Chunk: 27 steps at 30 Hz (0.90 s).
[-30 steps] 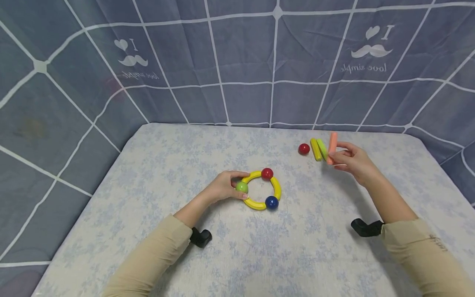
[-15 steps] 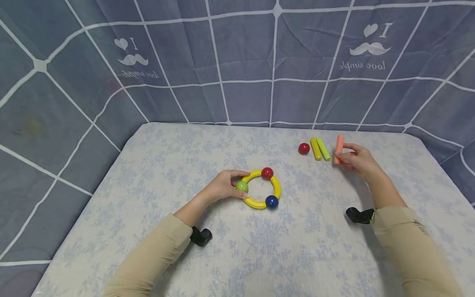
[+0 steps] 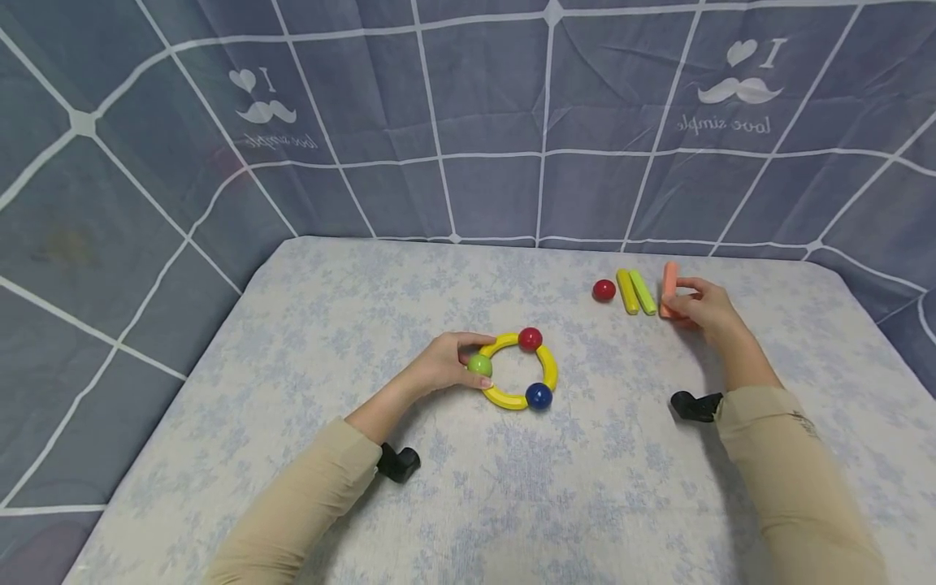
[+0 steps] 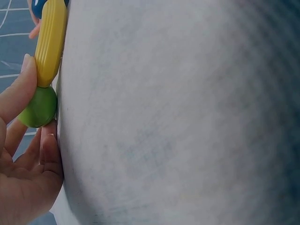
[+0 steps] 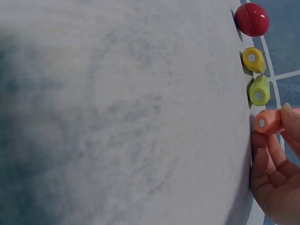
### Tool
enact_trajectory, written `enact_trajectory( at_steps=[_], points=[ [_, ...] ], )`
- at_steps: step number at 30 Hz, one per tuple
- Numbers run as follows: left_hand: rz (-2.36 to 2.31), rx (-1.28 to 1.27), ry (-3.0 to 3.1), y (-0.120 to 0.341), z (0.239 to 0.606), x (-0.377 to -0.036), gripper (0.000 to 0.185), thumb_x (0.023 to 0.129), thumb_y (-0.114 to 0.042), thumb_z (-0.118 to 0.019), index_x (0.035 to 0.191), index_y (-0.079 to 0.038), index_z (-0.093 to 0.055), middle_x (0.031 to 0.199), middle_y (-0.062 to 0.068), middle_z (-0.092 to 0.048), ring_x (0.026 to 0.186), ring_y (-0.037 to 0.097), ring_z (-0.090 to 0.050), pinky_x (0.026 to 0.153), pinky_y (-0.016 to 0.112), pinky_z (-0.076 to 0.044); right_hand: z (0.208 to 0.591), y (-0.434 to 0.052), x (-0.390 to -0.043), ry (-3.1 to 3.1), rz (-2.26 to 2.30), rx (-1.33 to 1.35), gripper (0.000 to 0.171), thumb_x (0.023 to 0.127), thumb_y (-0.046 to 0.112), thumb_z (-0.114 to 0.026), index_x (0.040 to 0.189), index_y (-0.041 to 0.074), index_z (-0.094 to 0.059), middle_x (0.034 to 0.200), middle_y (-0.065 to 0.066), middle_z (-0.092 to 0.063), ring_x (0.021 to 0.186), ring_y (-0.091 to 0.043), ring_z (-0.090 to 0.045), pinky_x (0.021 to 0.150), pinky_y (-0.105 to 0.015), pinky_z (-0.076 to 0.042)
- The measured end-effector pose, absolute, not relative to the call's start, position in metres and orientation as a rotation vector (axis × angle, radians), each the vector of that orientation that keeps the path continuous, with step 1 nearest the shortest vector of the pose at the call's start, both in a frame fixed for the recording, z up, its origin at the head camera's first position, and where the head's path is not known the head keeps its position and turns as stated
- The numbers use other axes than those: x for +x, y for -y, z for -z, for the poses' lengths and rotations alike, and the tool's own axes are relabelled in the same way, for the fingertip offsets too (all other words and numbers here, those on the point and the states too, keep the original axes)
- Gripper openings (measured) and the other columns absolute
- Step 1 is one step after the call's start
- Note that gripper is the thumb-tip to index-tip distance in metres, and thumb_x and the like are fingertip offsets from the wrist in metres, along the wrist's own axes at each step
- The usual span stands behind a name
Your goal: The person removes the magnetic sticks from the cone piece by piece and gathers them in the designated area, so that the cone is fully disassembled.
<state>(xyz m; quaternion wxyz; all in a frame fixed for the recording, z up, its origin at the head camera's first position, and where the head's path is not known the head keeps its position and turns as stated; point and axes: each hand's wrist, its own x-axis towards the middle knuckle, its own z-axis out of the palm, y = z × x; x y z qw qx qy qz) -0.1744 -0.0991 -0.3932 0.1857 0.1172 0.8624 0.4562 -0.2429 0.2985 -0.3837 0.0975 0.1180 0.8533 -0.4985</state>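
Left hand [image 4: 23, 154] pinches green ball [image 4: 38, 107] joined to yellow segment [image 4: 50, 40]; blue ball [image 4: 41, 7], probably, above.

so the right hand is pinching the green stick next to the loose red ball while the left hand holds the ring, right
Not quite. The right hand pinches the orange stick, not the green stick, which lies untouched beside the yellow stick and the loose red ball. The head view shows this, and the right wrist view confirms it. The left hand does hold the ring.
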Motion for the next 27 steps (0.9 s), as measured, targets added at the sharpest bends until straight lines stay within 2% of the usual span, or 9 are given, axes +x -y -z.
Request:
enact_trajectory(
  at_steps=[4,6,11,16,22,27],
  points=[
    [-1.276,0.327,-2.429,0.099,0.393,-0.175,0.064,0.068,-0.011,-0.084,0.127,-0.015,-0.060,0.125,0.004,-0.053,0.077,0.017,-0.043,0.060,0.023,-0.036,0.387,-0.296,-0.248,-2.574,1.416,0.357,0.065,0.093,0.025,-0.056,0.144,-0.003,-0.027,0.117,-0.018,-0.043,0.065,0.001,-0.049,0.061,-0.022,-0.045],
    [-1.273,0.326,-2.433,0.099,0.393,-0.175,0.063,0.068,-0.011,-0.083,0.127,-0.015,-0.060,0.124,0.003,-0.053,0.077,0.017,-0.043,0.060,0.023,-0.036,0.388,-0.294,-0.251,-2.584,1.400,0.369,0.062,0.093,0.023,-0.056,0.142,-0.004,-0.030,0.114,-0.017,-0.046,0.063,0.001,-0.049,0.060,-0.022,-0.045],
    [-1.280,0.325,-2.431,0.098,0.393,-0.174,0.063,0.069,-0.011,-0.083,0.127,-0.015,-0.060,0.127,0.004,-0.052,0.078,0.017,-0.043,0.061,0.024,-0.037,0.389,-0.291,-0.256,-2.582,1.382,0.423,0.058,0.093,0.021,-0.056,0.140,-0.005,-0.035,0.100,-0.010,-0.052,0.060,0.001,-0.050,0.058,-0.021,-0.044],
    [-1.279,0.317,-2.429,0.099,0.394,-0.175,0.063,0.068,-0.011,-0.083,0.127,-0.015,-0.060,0.127,0.004,-0.052,0.079,0.018,-0.043,0.061,0.024,-0.037,0.391,-0.291,-0.259,-2.580,1.359,0.444,0.057,0.093,0.022,-0.055,0.140,-0.004,-0.036,0.093,-0.005,-0.052,0.059,0.001,-0.050,0.058,-0.020,-0.044],
    [-1.285,0.329,-2.424,0.099,0.394,-0.175,0.063,0.068,-0.011,-0.083,0.127,-0.015,-0.060,0.126,0.004,-0.052,0.079,0.018,-0.043,0.060,0.024,-0.036,0.390,-0.292,-0.259,-2.557,1.388,0.448,0.055,0.093,0.021,-0.056,0.138,-0.005,-0.039,0.072,0.009,-0.051,0.058,0.000,-0.051,0.058,-0.020,-0.044],
    [-1.284,0.324,-2.426,0.099,0.394,-0.175,0.064,0.068,-0.011,-0.084,0.127,-0.016,-0.060,0.127,0.004,-0.052,0.079,0.018,-0.043,0.061,0.024,-0.036,0.390,-0.292,-0.259,-2.547,1.392,0.428,0.056,0.093,0.023,-0.057,0.138,-0.006,-0.038,0.075,0.008,-0.051,0.058,0.001,-0.051,0.058,-0.019,-0.045]
  ],
)
